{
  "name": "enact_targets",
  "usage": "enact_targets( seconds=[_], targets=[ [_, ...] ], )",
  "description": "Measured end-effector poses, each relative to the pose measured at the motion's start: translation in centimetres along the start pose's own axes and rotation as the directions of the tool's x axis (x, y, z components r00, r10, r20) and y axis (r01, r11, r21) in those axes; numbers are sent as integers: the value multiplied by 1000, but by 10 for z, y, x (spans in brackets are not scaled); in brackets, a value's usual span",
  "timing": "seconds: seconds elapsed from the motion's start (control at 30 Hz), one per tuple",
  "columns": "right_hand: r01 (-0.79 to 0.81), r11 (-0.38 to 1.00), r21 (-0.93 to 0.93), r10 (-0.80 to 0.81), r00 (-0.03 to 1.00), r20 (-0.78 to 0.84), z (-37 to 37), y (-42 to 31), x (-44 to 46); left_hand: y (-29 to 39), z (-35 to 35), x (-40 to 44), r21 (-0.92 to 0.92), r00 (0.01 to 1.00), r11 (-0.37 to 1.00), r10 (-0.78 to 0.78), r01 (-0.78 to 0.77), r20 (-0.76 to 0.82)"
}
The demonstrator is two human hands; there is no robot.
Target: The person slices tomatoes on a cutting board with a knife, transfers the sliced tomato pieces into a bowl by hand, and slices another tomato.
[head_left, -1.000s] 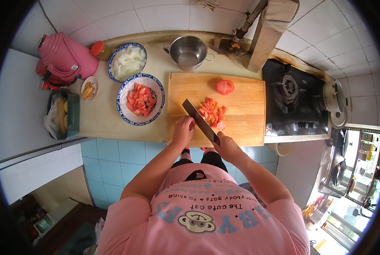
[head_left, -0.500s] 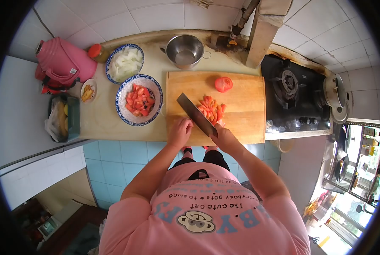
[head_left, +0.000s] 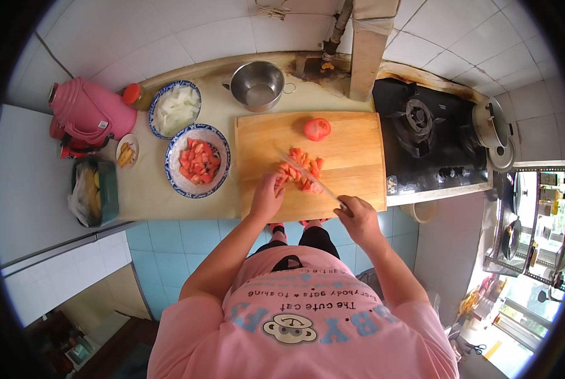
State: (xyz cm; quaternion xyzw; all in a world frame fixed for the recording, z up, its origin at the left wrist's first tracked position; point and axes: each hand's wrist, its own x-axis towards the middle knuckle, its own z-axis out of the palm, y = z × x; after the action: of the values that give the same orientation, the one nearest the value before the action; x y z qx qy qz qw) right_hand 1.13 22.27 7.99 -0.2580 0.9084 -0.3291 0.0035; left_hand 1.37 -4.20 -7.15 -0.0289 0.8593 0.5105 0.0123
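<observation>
My right hand (head_left: 359, 221) is closed round the handle of a cleaver (head_left: 317, 182). Its blade is turned nearly edge-on and points up and left across a pile of chopped tomato (head_left: 312, 165). At the pile's left edge is my left hand (head_left: 268, 194), its fingers curled against some tomato pieces; the fingertips are partly hidden. Under both lies a wooden cutting board (head_left: 358, 151). A cut tomato (head_left: 317, 129) rests toward the board's far side.
Left of the board stand a bowl of tomato chunks (head_left: 198, 162) and a plate of sliced pale vegetable (head_left: 176, 108). A metal pot (head_left: 257, 85) is behind it. A small dish (head_left: 127, 151), pink thermos (head_left: 96, 114) and green bin (head_left: 99, 205) sit farther left; a gas stove (head_left: 421, 123) is right.
The cleaver has turned from showing its flat side to nearly edge-on, over the tomato pieces. My left hand has reached forward to the pile, and my right hand has shifted right. The view has tilted slightly.
</observation>
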Motion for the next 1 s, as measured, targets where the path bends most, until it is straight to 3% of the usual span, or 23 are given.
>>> enact_targets(
  seconds=[0.03, 0.07, 0.1, 0.2, 0.23, 0.3, 0.47, 0.7, 0.8, 0.9, 1.0],
  targets=[
    [-215, 965, 153, 224, 974, -40, 2, 5, -12, 7, -3, -1, 1, 1000, 1000, 3, -3, 1],
    [-404, 861, 309, 438, 898, -43, 4, 13, -24, 14, -7, -4, 150, 996, 986, 77, -68, -53],
    [-508, 787, 349, 529, 847, 41, 6, 30, -37, 21, -10, -4, 298, 983, 947, 157, -123, -93],
    [-660, 426, 619, 707, 669, 227, 19, 59, -64, 25, -11, -2, 397, 967, 887, 256, -237, 7],
    [-658, 426, 621, 708, 670, 225, 23, 64, -70, 24, -8, 5, 396, 960, 875, 274, -277, 66],
    [-729, 234, 643, 760, 550, 347, 27, 73, -83, 33, -2, 19, 402, 952, 863, 276, -305, 131],
    [-721, 187, 667, 750, 544, 377, 50, 75, -91, 34, 11, 58, 364, 906, 839, 312, -404, 285],
    [-683, 139, 717, 730, 559, 392, 78, 69, -74, 26, 11, 75, 361, 862, 803, 340, -474, 375],
    [-694, 165, 700, 728, 565, 388, 90, 62, -67, 25, 17, 69, 356, 869, 802, 378, -480, 320],
    [-681, 183, 709, 725, 581, 371, 97, 48, -59, 26, 31, 62, 302, 858, 806, 503, -509, 103],
    [-686, 180, 705, 736, 569, 366, 105, 38, -52, 30, 43, 54, 239, 867, 846, 497, -477, -31]
  ],
)
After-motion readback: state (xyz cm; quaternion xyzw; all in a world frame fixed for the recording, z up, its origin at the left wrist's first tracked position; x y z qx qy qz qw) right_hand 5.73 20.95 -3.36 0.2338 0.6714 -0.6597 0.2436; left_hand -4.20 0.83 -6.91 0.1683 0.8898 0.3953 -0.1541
